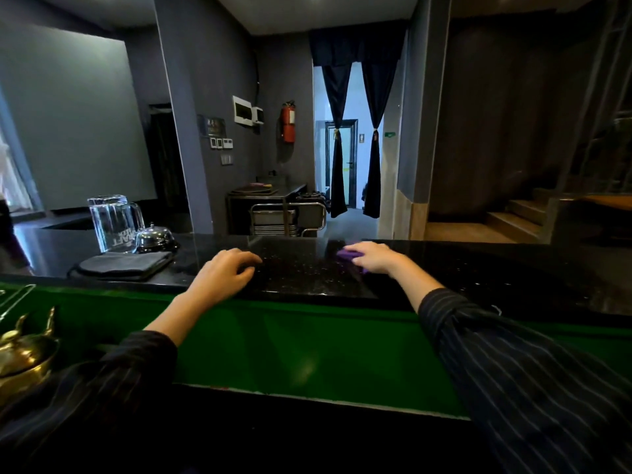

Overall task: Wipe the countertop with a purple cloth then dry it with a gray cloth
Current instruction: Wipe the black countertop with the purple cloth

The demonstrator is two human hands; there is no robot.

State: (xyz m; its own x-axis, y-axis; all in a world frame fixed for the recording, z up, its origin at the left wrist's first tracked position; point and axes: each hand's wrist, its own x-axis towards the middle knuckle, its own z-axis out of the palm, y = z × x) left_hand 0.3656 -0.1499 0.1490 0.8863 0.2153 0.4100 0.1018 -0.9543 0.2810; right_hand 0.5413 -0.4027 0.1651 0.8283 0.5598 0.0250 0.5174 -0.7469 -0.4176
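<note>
The purple cloth (344, 255) is pinned to the black countertop (513, 268) under the right hand (372, 257), close to the counter's far edge. The fingers are curled over the bunched fabric, so only a purple corner is seen past the fingertips and a sliver near the wrist. The right forearm is stretched forward and slightly inward across the green ledge (307, 343), with the striped sleeve pushed back from the wrist.

The left hand (227, 271) is set down on the counter's near edge, palm down. Its fingers are loosely curled and nothing is held in it. Between the two hands a speckled patch of stone is seen; whether the flecks are droplets or the stone's own grain cannot be told.

Now the relation that counts. The gray cloth (124, 265) is laid folded and flat, well to the left of both hands, with its long axis running along the counter, left to right. It is nearer the left hand by a wide margin, while the right hand is well apart from it. Just behind it a glass pitcher (114, 222) and a chrome bell (154, 236) are parked.

By the look of it, the wiping stage is in hand and drying is not yet begun. When the gray cloth is called for, a short sideways reach by the left hand would be enough.
</note>
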